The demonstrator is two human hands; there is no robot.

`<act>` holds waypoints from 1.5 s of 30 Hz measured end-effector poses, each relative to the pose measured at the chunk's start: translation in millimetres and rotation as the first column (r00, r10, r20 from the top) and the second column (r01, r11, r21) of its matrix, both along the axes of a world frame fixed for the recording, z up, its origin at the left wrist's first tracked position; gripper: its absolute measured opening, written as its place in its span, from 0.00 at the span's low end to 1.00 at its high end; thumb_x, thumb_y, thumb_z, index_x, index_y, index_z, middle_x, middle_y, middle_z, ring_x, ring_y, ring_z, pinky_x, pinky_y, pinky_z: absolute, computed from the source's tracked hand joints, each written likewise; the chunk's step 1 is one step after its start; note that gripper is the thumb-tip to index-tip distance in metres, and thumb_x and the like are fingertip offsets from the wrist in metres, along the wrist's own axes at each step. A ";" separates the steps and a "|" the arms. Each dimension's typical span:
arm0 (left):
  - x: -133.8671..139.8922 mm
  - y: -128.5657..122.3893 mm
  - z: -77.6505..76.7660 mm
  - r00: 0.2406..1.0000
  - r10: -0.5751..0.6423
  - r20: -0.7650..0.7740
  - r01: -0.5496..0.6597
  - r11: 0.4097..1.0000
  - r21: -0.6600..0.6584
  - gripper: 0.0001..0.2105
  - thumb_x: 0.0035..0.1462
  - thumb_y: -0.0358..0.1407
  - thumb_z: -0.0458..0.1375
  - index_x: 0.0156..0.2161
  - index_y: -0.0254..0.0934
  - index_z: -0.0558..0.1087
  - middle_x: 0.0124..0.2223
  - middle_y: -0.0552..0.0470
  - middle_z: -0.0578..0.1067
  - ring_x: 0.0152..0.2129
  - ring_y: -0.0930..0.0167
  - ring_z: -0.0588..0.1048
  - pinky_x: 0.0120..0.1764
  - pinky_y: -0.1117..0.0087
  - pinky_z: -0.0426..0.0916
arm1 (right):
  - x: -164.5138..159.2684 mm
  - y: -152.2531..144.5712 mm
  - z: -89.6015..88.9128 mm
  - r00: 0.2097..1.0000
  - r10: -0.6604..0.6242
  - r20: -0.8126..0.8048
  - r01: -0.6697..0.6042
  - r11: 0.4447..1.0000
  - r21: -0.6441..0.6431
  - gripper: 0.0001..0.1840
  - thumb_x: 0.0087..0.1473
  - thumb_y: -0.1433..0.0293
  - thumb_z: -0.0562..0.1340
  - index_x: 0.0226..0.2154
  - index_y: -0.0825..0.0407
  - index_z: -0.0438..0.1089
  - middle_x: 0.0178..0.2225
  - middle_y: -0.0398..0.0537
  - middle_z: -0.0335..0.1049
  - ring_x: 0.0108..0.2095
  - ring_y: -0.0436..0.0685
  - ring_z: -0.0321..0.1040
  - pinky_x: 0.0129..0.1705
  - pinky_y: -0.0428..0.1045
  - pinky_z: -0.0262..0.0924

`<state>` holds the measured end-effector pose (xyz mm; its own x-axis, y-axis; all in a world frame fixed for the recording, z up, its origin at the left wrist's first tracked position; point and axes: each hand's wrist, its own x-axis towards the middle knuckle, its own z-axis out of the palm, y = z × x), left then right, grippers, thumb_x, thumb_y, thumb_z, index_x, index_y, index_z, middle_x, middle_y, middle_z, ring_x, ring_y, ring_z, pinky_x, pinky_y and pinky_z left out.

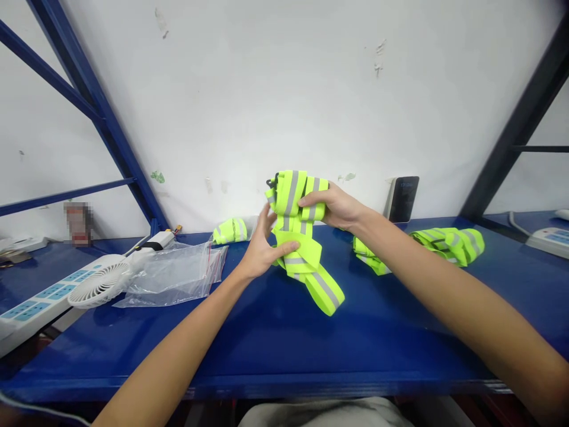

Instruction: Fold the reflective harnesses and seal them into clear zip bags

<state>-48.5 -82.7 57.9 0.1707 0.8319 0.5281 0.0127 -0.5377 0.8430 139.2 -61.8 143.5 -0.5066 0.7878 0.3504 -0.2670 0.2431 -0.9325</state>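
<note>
"Gathering the strap [306, 244] looks like the step in hand, doesn't it?"

"I'd judge so. The upper part is folded into a thick wad, with a black clip [275, 179] at its left edge, while looser folds and one long loop hang below."

"Where is it exactly?"

"Between both hands, in front of the wall [267, 89] and over the middle of the table [284, 344]. I can't tell whether the lowest loop touches the surface."

"And the hands?"

"The left hand [263, 249] pinches the lower folds, thumb laid across their front, other fingers partly hidden behind. The right hand [340, 204] pinches the upper wad from its right side, one digit over the front; I can't tell how its hidden fingers sit."

"So what would the next move call for?"

"My reading: a steady pinch up top, so the wad doesn't spring open, and a left hand able to bring the slack loop into line. Flat webbing probably slides on itself, so loose layers could slip sideways."

"Anything in the way?"

"Not much, I'd say. Clear bags [178, 276] lie to the left beside the fan [100, 284], two bundles [448, 244] lie to the right, and a small bundle [231, 231] sits back near the wall."
</note>
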 end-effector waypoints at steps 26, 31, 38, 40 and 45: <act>4.9 -1.3 6.6 0.959 -0.042 0.281 0.108 0.968 -0.225 0.15 0.43 0.31 0.67 0.40 0.35 0.76 0.37 0.52 0.79 0.34 0.68 0.77 0.36 0.70 0.70 | -4.1 13.8 -27.9 0.880 -0.429 0.203 -0.091 0.268 0.959 0.23 0.59 0.73 0.61 0.56 0.44 0.71 0.58 0.49 0.70 0.60 0.59 0.66 0.61 0.58 0.62; 7.7 4.0 -1.8 0.950 -0.035 0.311 0.103 0.973 -0.206 0.19 0.42 0.32 0.68 0.43 0.34 0.76 0.37 0.51 0.80 0.36 0.66 0.78 0.38 0.68 0.72 | 1.8 18.2 -48.1 0.844 -0.510 0.166 -0.113 0.134 0.985 0.24 0.63 0.77 0.55 0.59 0.49 0.67 0.61 0.57 0.66 0.63 0.61 0.62 0.60 0.62 0.63; 18.3 -0.2 -9.1 0.937 -0.046 0.345 0.154 0.943 -0.294 0.22 0.39 0.31 0.69 0.44 0.34 0.74 0.36 0.51 0.79 0.35 0.66 0.78 0.38 0.67 0.72 | 18.4 6.2 -38.8 0.721 -0.588 0.366 -0.381 0.105 0.919 0.32 0.58 0.86 0.49 0.61 0.53 0.63 0.62 0.63 0.63 0.65 0.64 0.59 0.59 0.65 0.63; 20.0 -5.0 -5.4 0.923 -0.092 0.373 0.214 0.930 -0.300 0.20 0.38 0.30 0.68 0.42 0.34 0.74 0.35 0.51 0.79 0.34 0.65 0.78 0.38 0.66 0.72 | 25.3 5.6 -31.6 0.714 -0.576 0.398 -0.407 0.121 0.905 0.34 0.57 0.86 0.51 0.62 0.50 0.62 0.63 0.61 0.62 0.65 0.64 0.58 0.60 0.65 0.63; 16.9 -16.2 4.0 0.854 -0.256 0.453 0.416 0.859 -0.299 0.18 0.41 0.32 0.66 0.41 0.34 0.74 0.38 0.48 0.79 0.39 0.61 0.78 0.43 0.63 0.72 | 33.3 13.0 -37.7 0.715 -0.579 0.392 -0.387 0.141 0.911 0.41 0.53 0.87 0.54 0.65 0.44 0.56 0.65 0.58 0.59 0.66 0.66 0.56 0.61 0.66 0.62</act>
<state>-31.5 -99.0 61.9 0.3273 0.9049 0.2721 -0.4762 -0.0908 0.8747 172.6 -48.9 105.8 -0.8708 0.1223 0.4761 0.2583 0.9379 0.2316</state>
